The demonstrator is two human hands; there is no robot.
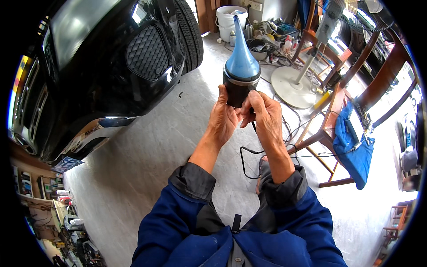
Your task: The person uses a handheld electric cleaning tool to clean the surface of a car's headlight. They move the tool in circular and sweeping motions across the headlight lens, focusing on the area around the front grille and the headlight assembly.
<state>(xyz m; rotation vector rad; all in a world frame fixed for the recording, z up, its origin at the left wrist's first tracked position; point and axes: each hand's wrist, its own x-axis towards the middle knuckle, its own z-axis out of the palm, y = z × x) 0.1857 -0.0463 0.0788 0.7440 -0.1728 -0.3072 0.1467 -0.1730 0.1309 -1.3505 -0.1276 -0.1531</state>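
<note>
Up in front of me is a black cylindrical device (234, 91) with a metal ring round its top and a blue cone-shaped nozzle (241, 55) tapering to a thin tip. My left hand (223, 118) grips the cylinder from the left and below, thumb along its side. My right hand (266, 110) is closed at the lower right of the cylinder, thumb and fingers pressed against it where a black cord (242, 155) comes out. The cord hangs down below that hand and loops toward the right. My fingers hide the cylinder's underside.
At left stands a black car (111, 84) with its tyre (189, 35) near. A fan base (293, 86) and a wooden chair with a blue cloth bag (353, 151) are at right. Behind are a white bucket (231, 20) and clutter. Cables trail across the grey floor (147, 178).
</note>
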